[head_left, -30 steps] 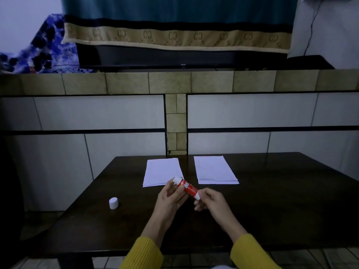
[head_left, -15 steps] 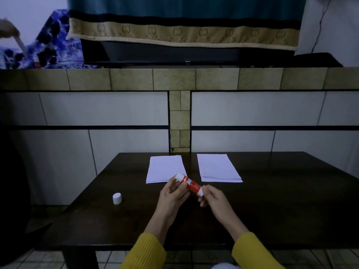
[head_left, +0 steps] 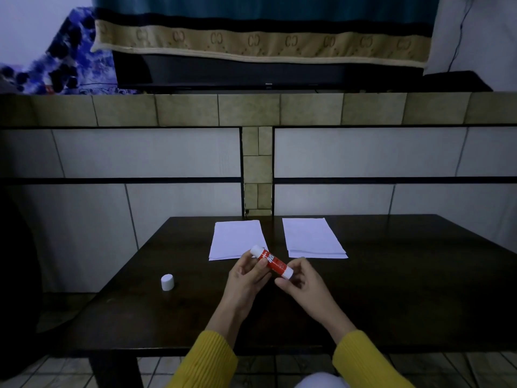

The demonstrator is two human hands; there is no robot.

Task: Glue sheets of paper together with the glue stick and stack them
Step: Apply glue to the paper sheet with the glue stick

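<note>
— Held where?
— Above the near middle of the dark wooden surface (head_left: 391,289): a red glue stick with white ends (head_left: 272,261), tilted, open white tip up and to the left, base down and to the right.
— Gripped how?
— Left hand (head_left: 246,278) wrapped round the upper barrel, fingers (head_left: 261,266) curled against the red label. Right hand (head_left: 303,281) pinching the white base between thumb and curled fingertips.
— Anything else in either hand?
— Nothing but the stick. Yellow ribbed knit sleeves (head_left: 208,359) at both wrists.
— Cap?
— Off. Small white cylindrical cap (head_left: 167,282) standing upright on the surface, well to the left of the hands, apart from everything.
— Paper?
— Two lots of white sheets lying flat at the far side of the surface. Left pile of white paper (head_left: 236,238) just beyond the stick's tip, its near right corner hidden behind the tip in this view. Right pile of white paper (head_left: 313,238) beside it, separated by a strip of bare dark wood, several edges showing along its near side.
— Touching the stick?
— Cannot tell for the left pile; overlapping in view only. Right pile clearly apart.
— Beyond the surface?
— White panelled wall with black rails (head_left: 167,155), topped by a row of beige tiles (head_left: 251,109). Above that, a teal blanket with a beige patterned border (head_left: 251,37) hanging over a dark ledge. Blue and white patterned cloth (head_left: 70,65) at upper left. Tiled floor (head_left: 447,368) visible under the near edge.
</note>
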